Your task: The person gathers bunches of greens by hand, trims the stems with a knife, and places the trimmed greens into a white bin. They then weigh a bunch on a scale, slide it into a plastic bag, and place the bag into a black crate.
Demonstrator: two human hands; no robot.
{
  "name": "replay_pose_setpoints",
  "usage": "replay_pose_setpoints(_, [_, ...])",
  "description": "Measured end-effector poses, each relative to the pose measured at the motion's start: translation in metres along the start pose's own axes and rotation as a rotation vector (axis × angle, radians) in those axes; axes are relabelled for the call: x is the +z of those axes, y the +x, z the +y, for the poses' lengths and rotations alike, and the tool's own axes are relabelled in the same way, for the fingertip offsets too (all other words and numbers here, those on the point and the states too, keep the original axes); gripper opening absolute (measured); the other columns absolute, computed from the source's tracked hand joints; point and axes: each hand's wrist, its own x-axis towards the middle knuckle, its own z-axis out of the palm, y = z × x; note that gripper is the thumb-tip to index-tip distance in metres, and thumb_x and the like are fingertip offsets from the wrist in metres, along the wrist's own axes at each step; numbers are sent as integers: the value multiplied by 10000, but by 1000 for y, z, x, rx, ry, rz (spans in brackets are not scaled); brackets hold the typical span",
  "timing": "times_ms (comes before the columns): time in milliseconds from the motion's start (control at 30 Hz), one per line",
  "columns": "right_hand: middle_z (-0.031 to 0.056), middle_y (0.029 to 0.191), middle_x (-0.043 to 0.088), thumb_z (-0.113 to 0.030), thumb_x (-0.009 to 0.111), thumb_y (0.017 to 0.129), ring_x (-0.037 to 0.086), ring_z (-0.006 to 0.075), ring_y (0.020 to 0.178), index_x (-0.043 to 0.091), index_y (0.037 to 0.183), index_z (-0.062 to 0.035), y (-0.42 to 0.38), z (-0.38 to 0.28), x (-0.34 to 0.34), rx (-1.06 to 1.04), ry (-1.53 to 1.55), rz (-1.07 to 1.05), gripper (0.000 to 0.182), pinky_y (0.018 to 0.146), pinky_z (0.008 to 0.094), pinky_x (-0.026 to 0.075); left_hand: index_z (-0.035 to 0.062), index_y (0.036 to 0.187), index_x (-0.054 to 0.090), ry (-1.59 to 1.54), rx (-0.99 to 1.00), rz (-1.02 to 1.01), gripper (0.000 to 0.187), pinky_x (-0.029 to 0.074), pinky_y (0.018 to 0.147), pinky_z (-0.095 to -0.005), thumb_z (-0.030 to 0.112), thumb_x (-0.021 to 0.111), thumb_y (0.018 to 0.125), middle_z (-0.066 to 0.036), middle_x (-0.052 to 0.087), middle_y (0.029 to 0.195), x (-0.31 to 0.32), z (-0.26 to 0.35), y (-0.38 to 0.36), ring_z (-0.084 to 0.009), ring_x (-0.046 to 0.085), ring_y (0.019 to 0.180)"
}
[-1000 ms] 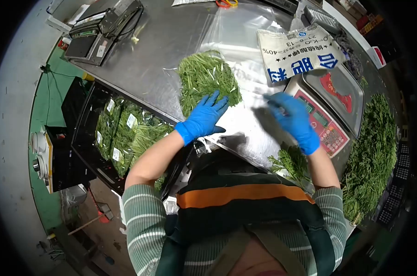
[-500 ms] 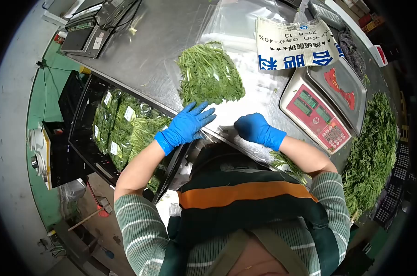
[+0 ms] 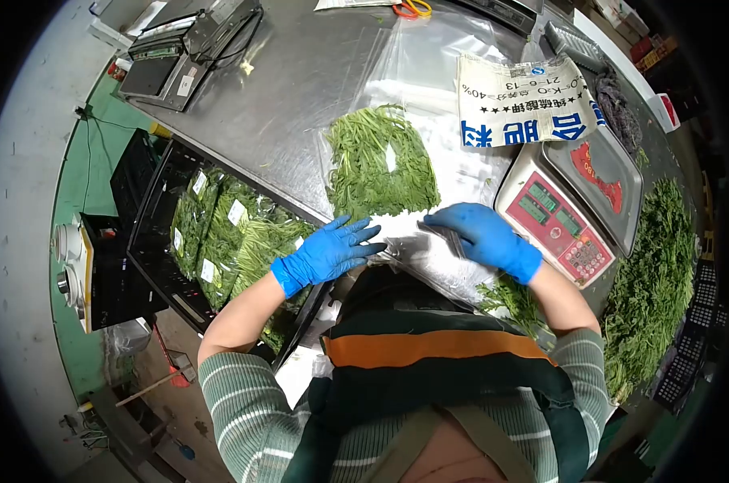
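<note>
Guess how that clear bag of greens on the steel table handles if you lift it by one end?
Likely floppy: the bag of greens is thin clear film around loose leafy stems, so it should sag. Probably light for its bulk. The glossy film on the steel table looks slippery, so it may slide when pushed; both gloved hands lie beside its near end.

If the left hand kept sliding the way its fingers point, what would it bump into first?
The left hand points right, across the clear plastic bag toward the right hand. It would most likely meet that hand's fingers first, though the depth is hard to judge.
</note>
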Motion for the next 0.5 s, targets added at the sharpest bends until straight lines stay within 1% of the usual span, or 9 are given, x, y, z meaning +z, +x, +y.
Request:
replay_pose_setpoints(33, [121,987,562,3,475,707,549,271,867,516,1087,-87,17,13,16,-144,63,14,392,735,359,449,222,1262,394,4,-3,-2,416,193,1024,-447,317,423,858,-75,362,1315,-4,-1,-4,-258,318,1229])
replay_pose_setpoints(133, [106,1147,493,-21,519,686,489,269,1025,447,1184,-88,13,61,42,-319,-284,-132,507,864,360,390,110,1276,376,-1062,-463,109,478,249,1013,-344,402,335,900,-78,454,1239,-22,-1,-12,-226,393,1170])
replay_pose_setpoints(200, [111,1135,498,-120,591,710,495,264,1031,459,1173,-82,24,50,35,-9,31,-222,483,851,345,406,75,1298,323,-1479,-545,274,539,296,986,-306,425,349,890,-99,453,1231,-14,-16,-11,-200,426,1135])
replay_pose_setpoints(233, [145,1002,568,-298,604,756,562,262,891,537,1070,-33,28,44,37,170,263,-118,417,789,327,432,63,1283,343,-1673,-605,375,546,349,947,-311,437,345,885,-131,497,1174,-8,-19,-12,-205,483,1073])
replay_pose_setpoints(333, [179,657,595,-452,483,817,569,234,611,617,789,34,57,68,60,654,596,163,505,626,320,432,62,1281,344,-1824,-732,411,650,404,886,-325,515,418,819,-138,521,1135,0,-37,-12,-218,517,1033])
replay_pose_setpoints(367, [179,657,595,-452,483,817,569,234,611,617,789,34,61,69,62,646,596,163,505,626,320,432,56,1241,399,-1823,-814,477,590,453,822,-343,486,415,837,-154,556,1071,-10,-30,-5,-250,572,935])
replay_pose_setpoints(433, [66,582,557,-388,532,823,471,115,532,606,760,49,73,71,65,792,604,337,448,510,272,401,57,1198,443,-1857,-1001,454,562,485,764,-358,486,421,837,-154,580,1019,-3,-46,0,-264,602,843])
replay_pose_setpoints(467, [160,639,580,-399,543,777,566,251,609,612,779,24,76,77,67,844,528,336,428,593,338,429,25,1037,563,-1832,-1041,534,509,498,684,-340,476,478,817,-154,621,887,22,-63,-3,-235,620,758])
replay_pose_setpoints(500, [154,635,573,-405,574,745,564,256,603,602,834,20,79,73,60,833,347,361,435,588,339,432,20,934,599,-1290,-1152,448,499,489,664,-337,487,496,795,-156,623,812,16,-63,-2,-233,620,726])
